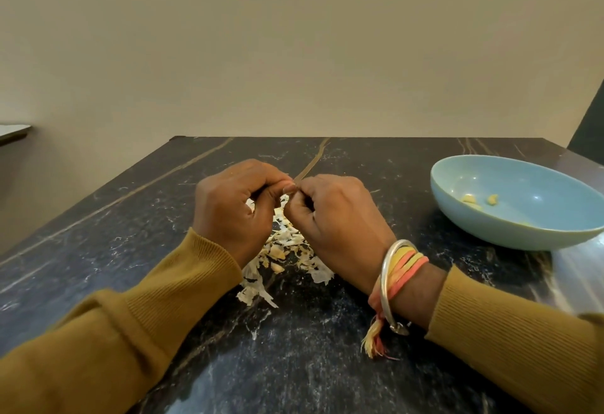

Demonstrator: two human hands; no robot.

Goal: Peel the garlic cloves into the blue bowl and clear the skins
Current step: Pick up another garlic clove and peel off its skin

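My left hand (233, 206) and my right hand (336, 220) meet fingertip to fingertip above the middle of the dark marble table (294, 348). Both have curled fingers pinching a small garlic clove between them; the clove itself is almost fully hidden by the fingers. Under and behind the hands lies a pile of papery white garlic skins (281, 260) with a few unpeeled cloves (277, 268) mixed in. The blue bowl (510, 233) stands at the right and holds a few peeled yellowish cloves (470, 201).
A plain beige wall rises just behind the table's far edge. A dark panel (588, 132) stands at the right beyond the bowl, and a shelf corner (13, 132) shows at the far left. My right wrist wears a metal bangle and coloured threads (398, 279).
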